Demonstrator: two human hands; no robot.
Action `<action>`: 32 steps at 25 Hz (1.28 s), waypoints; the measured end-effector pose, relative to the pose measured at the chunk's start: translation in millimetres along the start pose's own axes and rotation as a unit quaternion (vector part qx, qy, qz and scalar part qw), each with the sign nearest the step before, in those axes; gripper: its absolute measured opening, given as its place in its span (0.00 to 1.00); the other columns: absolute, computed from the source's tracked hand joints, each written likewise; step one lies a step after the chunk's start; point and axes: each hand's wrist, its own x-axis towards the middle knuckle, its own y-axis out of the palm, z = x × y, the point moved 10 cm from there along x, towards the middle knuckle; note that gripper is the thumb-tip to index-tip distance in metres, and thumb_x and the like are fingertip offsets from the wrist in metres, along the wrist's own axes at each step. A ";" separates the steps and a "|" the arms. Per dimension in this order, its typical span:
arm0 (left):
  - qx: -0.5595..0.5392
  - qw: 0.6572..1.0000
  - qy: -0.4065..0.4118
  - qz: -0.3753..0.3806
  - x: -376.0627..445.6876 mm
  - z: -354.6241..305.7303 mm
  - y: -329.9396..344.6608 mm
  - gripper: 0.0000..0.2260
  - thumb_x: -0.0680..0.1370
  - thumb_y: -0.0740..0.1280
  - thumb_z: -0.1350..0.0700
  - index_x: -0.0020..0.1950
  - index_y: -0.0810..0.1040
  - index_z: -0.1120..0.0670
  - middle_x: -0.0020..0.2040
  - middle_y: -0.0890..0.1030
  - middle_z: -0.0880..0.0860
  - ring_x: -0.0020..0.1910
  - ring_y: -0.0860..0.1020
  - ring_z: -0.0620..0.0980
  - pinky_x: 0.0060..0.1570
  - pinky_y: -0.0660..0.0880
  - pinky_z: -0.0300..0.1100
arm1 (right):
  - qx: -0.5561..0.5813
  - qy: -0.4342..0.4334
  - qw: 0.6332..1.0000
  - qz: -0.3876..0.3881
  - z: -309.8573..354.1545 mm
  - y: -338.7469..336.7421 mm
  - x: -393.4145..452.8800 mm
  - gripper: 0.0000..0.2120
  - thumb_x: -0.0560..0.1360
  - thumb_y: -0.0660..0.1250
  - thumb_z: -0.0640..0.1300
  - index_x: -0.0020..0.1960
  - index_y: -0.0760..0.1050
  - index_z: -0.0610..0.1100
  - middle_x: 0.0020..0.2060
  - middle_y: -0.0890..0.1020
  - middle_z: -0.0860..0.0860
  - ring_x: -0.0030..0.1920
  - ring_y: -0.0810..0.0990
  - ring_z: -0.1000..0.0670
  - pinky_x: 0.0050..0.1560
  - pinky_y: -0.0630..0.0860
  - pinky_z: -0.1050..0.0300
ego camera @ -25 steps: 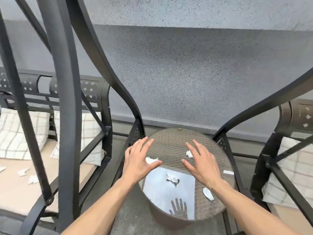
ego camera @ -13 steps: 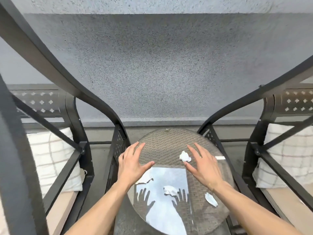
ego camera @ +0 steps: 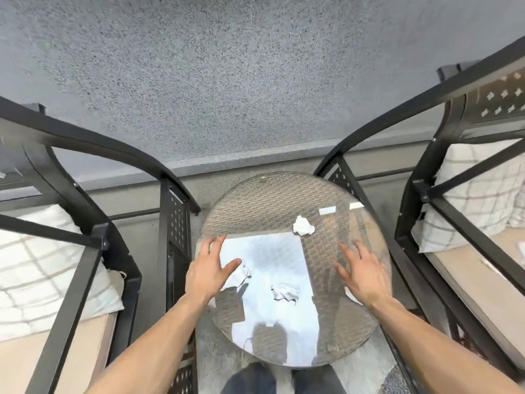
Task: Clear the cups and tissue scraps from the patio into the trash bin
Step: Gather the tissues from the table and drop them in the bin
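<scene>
A round glass-topped wicker table [ego camera: 272, 194] stands in front of me. Several white tissue scraps lie on it: one crumpled ball [ego camera: 303, 226] toward the far right, one [ego camera: 285, 292] in the middle, one [ego camera: 240, 275] partly under my left thumb, and a sliver [ego camera: 351, 296] hidden mostly by my right palm. My left hand [ego camera: 208, 270] hovers open over the table's left side, fingers spread. My right hand [ego camera: 360, 273] is open over the right side, empty. No cups or bin are in view.
Black metal chairs flank the table: one at left [ego camera: 93, 251] with a checked white pillow [ego camera: 42, 268], one at right [ego camera: 431, 194] with a similar pillow [ego camera: 477, 194]. A grey textured wall [ego camera: 227, 81] rises behind. My legs [ego camera: 272, 379] show below the table.
The view has tilted down and moved closer to the table. Both hands have spread wider apart and sit lower over the glass; the left thumb now rests by the left scrap.
</scene>
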 end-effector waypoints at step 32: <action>-0.051 0.960 0.115 0.249 25.7 -80.4 134.3 0.12 0.72 0.65 0.67 0.46 0.83 0.52 0.60 0.72 0.49 0.48 0.77 0.47 0.49 0.74 0.40 | 0.206 0.082 0.971 0.085 -15.8 88.0 70.0 0.09 0.75 0.70 0.43 0.54 0.82 0.47 0.58 0.78 0.50 0.53 0.78 0.47 0.51 0.71 0.58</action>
